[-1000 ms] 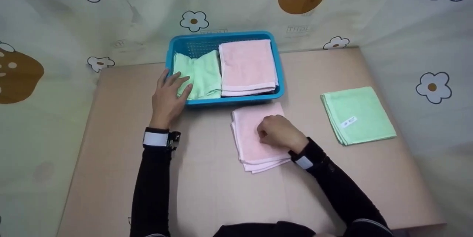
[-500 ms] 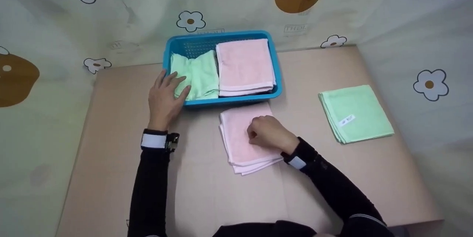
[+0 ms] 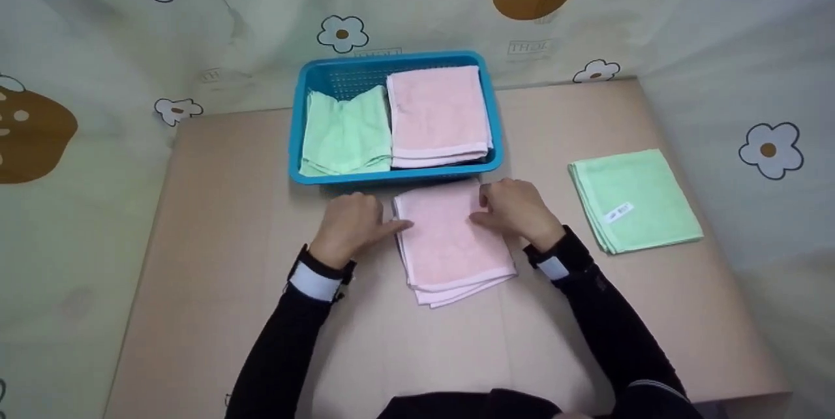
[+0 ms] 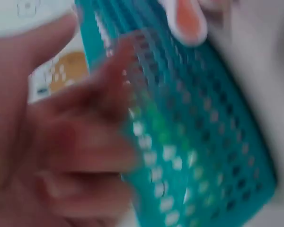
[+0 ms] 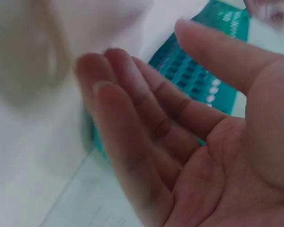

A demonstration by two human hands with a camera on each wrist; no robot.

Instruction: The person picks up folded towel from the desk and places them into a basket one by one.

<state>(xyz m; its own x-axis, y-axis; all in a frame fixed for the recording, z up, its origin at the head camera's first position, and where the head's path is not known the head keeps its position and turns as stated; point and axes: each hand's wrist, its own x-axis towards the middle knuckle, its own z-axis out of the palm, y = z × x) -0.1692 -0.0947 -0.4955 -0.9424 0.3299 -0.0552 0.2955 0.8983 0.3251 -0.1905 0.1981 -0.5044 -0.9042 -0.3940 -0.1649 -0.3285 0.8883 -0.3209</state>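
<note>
A folded pink towel (image 3: 450, 243) with a white border lies on the table in front of the basket. At its left edge is my left hand (image 3: 349, 226), the thumb reaching out over the cloth; in the left wrist view its fingers are half bent, blurred and hold nothing. My right hand (image 3: 518, 210) is at the towel's right edge, its thumb over the top. The right wrist view shows these fingers (image 5: 165, 113) loosely curved and the thumb apart, with nothing between them.
A blue perforated basket (image 3: 394, 177) stands at the back of the table, with a green towel (image 3: 349, 135) on its left and folded pink towels (image 3: 440, 112) on its right. A folded green towel (image 3: 636, 200) with a white label lies at the right. A flowered curtain (image 3: 261, 14) backs the table.
My left hand has left the basket's left side and come down to the pink towel's left edge. My right hand has shifted from the towel's middle to its right edge.
</note>
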